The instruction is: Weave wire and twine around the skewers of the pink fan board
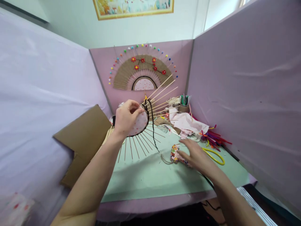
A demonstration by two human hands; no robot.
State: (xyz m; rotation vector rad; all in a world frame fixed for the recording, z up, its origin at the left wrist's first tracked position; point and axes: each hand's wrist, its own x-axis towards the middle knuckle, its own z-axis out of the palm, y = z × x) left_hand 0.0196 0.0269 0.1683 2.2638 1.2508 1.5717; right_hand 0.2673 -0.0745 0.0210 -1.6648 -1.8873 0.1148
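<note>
My left hand (128, 116) is closed on the upper edge of a round card disc (139, 125) covered in pink spotted fabric. Thin wooden sticks (162, 92) fan out around the disc, and a black cord edges it. A loose end of black cord (153, 125) hangs down on the right. Lower right, my right hand (194, 153) is over a colourful patterned tool (176, 153) that looks like a glue gun, lying on the table. Its thumb and fingers are apart; whether they touch the tool I cannot tell.
A finished fan (143, 70) with red flowers and coloured beads is on the pink back panel. Brown cardboard (86, 139) leans at left. Pink fabric (188, 122), pipe cleaners (215, 138), a yellow ring (215, 156) and a tool cup (184, 108) stand or lie right. Twine (166, 160) lies near the patterned tool.
</note>
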